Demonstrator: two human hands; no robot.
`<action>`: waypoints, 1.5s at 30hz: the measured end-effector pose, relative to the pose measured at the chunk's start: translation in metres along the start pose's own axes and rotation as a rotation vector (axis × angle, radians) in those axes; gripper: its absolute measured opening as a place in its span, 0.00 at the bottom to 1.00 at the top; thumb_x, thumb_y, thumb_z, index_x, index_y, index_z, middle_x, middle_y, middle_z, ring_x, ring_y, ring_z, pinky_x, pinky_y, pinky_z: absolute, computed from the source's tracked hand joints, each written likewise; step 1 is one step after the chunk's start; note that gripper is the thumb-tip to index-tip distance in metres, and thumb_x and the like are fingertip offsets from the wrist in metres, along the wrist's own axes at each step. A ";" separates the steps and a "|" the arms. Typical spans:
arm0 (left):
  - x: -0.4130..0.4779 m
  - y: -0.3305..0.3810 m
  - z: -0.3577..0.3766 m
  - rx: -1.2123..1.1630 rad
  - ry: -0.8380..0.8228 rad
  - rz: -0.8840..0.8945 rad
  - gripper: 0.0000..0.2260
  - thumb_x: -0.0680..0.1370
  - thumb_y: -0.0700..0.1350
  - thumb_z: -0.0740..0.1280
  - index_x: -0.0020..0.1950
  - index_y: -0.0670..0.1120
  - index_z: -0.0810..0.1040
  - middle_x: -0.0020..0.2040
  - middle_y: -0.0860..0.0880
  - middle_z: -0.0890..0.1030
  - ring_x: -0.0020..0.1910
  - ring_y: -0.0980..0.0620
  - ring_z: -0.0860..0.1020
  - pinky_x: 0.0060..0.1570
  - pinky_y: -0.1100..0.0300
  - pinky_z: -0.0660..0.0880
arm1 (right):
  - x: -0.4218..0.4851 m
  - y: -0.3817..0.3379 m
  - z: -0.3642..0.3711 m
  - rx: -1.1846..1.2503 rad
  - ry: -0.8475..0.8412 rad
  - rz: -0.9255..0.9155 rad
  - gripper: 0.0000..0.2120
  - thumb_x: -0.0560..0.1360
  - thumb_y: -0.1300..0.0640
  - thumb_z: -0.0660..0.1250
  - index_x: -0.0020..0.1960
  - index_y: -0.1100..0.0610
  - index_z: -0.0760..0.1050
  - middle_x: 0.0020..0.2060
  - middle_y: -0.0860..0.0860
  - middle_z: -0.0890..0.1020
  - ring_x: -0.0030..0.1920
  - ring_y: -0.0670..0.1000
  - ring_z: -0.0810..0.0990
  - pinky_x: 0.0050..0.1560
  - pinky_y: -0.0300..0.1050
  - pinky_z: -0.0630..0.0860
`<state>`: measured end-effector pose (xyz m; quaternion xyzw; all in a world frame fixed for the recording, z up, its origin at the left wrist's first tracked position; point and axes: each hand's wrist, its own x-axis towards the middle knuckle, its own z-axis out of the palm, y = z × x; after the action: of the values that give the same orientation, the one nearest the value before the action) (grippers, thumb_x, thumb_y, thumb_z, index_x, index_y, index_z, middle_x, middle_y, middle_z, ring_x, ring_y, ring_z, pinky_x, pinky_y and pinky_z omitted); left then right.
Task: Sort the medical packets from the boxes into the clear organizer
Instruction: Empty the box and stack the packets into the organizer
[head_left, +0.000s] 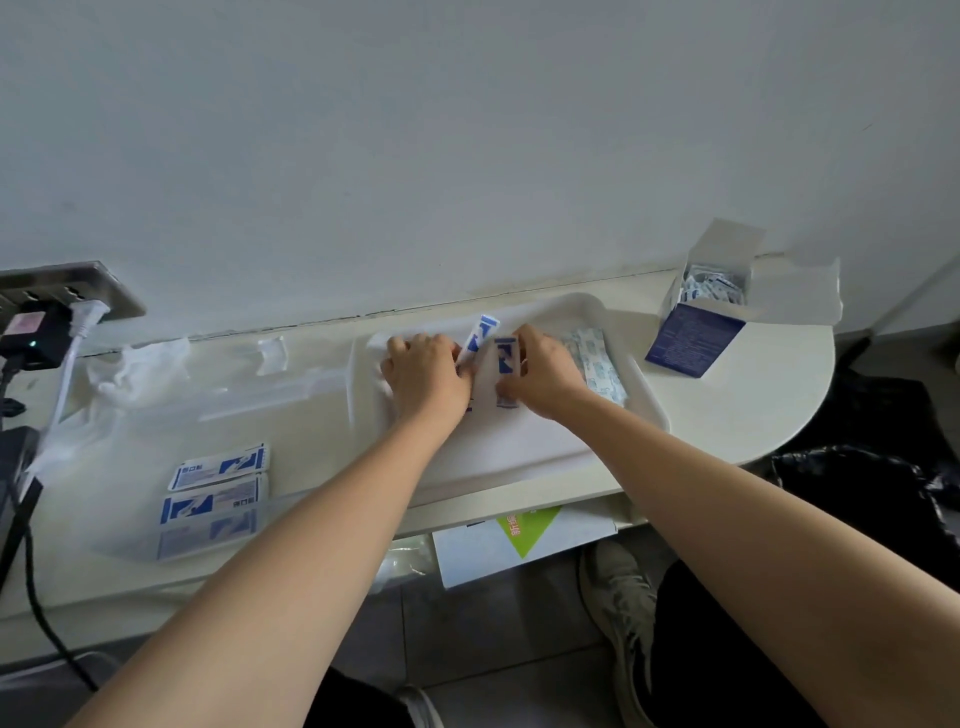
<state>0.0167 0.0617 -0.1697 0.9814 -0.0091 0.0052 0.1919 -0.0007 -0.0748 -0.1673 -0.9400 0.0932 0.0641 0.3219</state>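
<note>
Both hands work over a white tray (644, 384) on the table. My left hand (426, 371) pinches a blue-and-white packet (480, 332) that sticks up from its fingers. My right hand (540, 371) grips another blue-and-white packet (505, 356) standing on edge. Small bandage packets (597, 364) lie in the tray just right of my right hand. The clear organizer (156, 452) lies at the left, with three blue-and-white packets (215, 493) in its near compartment. An open blue box (698, 317) full of small packets stands at the right.
A wall socket with plugs and cables (47, 322) sits at the far left. Crumpled clear wrap (137, 369) lies behind the organizer. A white box with a green mark (524, 540) sits on a shelf under the table. A shoe (621, 603) rests on the floor.
</note>
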 end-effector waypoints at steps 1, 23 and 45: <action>0.000 -0.001 -0.001 -0.101 0.021 -0.015 0.10 0.78 0.52 0.64 0.52 0.46 0.77 0.50 0.45 0.80 0.53 0.42 0.75 0.45 0.55 0.66 | 0.000 0.002 -0.001 0.091 0.028 0.007 0.14 0.69 0.59 0.73 0.48 0.61 0.70 0.45 0.57 0.77 0.43 0.56 0.74 0.38 0.45 0.70; -0.026 0.020 -0.026 -1.118 -0.435 -0.220 0.06 0.78 0.37 0.64 0.50 0.42 0.80 0.44 0.41 0.82 0.40 0.47 0.80 0.43 0.54 0.81 | -0.021 0.007 -0.030 0.774 -0.082 0.077 0.05 0.74 0.62 0.71 0.49 0.57 0.80 0.37 0.50 0.80 0.35 0.46 0.73 0.39 0.38 0.71; -0.026 0.001 -0.024 -0.584 -0.071 -0.161 0.13 0.78 0.38 0.60 0.52 0.47 0.83 0.52 0.49 0.82 0.50 0.47 0.80 0.46 0.61 0.73 | -0.022 0.014 -0.027 0.767 -0.067 0.127 0.10 0.76 0.59 0.68 0.54 0.63 0.79 0.38 0.53 0.79 0.32 0.46 0.69 0.35 0.36 0.69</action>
<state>-0.0094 0.0696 -0.1477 0.8817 0.0608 -0.0471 0.4655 -0.0235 -0.0996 -0.1500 -0.7411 0.1578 0.0750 0.6483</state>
